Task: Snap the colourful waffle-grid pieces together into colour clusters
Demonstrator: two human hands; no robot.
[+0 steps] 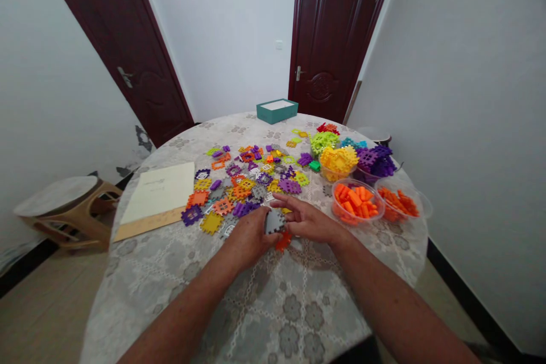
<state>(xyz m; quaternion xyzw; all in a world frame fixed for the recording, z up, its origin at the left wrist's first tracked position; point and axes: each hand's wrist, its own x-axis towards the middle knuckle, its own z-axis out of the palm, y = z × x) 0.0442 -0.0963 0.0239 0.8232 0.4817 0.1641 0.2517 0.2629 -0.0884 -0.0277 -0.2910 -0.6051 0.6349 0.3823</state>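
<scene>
My left hand (252, 236) is closed on a grey square building tile (274, 220) with notched edges, its thumb along the near side. At the tile's right edge is my right hand (310, 220), fingers apart and partly curled; whether its fingertips press on the tile is hard to see. An orange notched tile (283, 242) shows just below the grey one, partly covered by the hands. Beyond both hands spreads a loose pile of notched tiles, among them a yellow tile (211, 223), a dark purple tile (191, 215) and an orange tile (198, 198).
Clear tubs stand on the right, including one of orange pieces (357, 203), one of yellow tiles (339, 160) and one of purple tiles (376, 160). A teal box (277, 111) sits at the far edge. Left lies a pale sheet (160, 190); a stool (63, 205) stands beyond.
</scene>
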